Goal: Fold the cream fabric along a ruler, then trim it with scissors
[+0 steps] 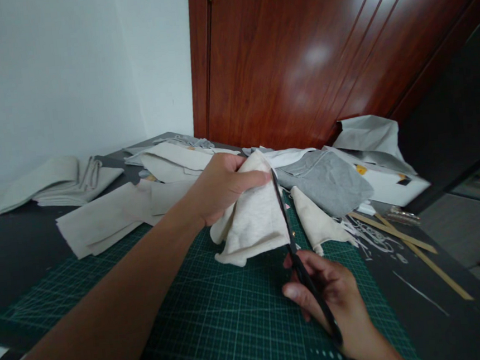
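Note:
My left hand (227, 184) pinches the top of a cream fabric piece (254, 218), which hangs over the green cutting mat (234, 309). Black scissors (300, 264) are in my right hand (331, 289), their blades pointing up along the fabric's right edge, with the tip near my left fingertips. Whether the blades are apart is hard to tell. Just right of the scissors, another cream fabric piece (317, 221) lies on the mat.
Folded cream cloths (67, 181) and flat fabric pieces (104, 220) lie at the left. Grey cloth (324, 178), a white box (396, 186), wooden strips (423, 259) and white scraps (371, 236) are at the right. A brown door (288, 58) stands behind.

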`<action>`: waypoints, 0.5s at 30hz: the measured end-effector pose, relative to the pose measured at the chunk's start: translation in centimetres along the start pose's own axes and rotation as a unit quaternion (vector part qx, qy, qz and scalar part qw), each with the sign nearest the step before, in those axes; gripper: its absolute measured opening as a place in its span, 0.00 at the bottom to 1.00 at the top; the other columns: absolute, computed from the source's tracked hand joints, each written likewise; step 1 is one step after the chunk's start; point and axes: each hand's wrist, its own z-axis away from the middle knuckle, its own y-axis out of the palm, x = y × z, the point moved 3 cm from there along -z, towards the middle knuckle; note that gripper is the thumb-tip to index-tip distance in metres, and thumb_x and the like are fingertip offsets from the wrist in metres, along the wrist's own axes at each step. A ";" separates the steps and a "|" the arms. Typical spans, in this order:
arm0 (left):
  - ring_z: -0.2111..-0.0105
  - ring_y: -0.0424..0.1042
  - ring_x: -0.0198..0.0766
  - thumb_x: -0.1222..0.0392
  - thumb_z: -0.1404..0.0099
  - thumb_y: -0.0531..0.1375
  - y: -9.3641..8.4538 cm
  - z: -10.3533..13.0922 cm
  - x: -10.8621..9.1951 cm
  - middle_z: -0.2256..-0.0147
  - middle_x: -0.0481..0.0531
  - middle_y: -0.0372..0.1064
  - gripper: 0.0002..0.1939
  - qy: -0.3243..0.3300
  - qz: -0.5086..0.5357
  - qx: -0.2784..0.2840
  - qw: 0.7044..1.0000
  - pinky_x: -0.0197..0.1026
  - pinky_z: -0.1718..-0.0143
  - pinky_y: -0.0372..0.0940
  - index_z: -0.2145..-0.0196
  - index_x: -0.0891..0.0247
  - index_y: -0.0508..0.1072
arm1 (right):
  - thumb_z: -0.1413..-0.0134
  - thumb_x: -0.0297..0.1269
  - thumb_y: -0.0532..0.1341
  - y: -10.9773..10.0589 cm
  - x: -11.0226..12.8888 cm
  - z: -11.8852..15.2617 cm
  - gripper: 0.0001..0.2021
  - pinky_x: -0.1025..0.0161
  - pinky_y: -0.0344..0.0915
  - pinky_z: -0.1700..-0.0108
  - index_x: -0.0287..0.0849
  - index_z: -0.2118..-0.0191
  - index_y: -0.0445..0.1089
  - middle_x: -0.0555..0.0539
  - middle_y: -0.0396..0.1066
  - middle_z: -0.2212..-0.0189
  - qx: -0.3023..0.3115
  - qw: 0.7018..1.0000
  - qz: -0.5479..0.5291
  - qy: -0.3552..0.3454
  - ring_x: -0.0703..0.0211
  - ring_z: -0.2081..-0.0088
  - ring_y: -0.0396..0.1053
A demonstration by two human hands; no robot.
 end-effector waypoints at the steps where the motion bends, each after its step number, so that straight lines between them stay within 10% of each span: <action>1: 0.75 0.73 0.36 0.61 0.48 0.71 0.0 0.0 0.0 0.73 0.51 0.76 0.07 0.001 0.004 0.003 1.000 0.38 0.74 0.63 0.73 0.66 0.78 | 0.54 0.36 0.80 0.0 0.0 0.0 0.14 0.72 0.56 0.82 0.48 0.62 0.80 0.60 0.62 0.80 -0.002 1.000 0.000 0.000 0.68 0.82 0.56; 15: 0.68 0.76 0.40 0.61 0.43 0.68 -0.3 -0.6 0.3 0.69 0.49 0.76 0.06 0.054 0.030 0.030 0.998 0.41 0.64 0.69 0.67 0.63 0.79 | 0.53 0.38 0.80 -0.6 0.3 -0.4 0.15 0.74 0.59 0.83 0.46 0.61 0.79 0.58 0.68 0.81 -0.028 1.000 0.010 0.002 0.70 0.85 0.61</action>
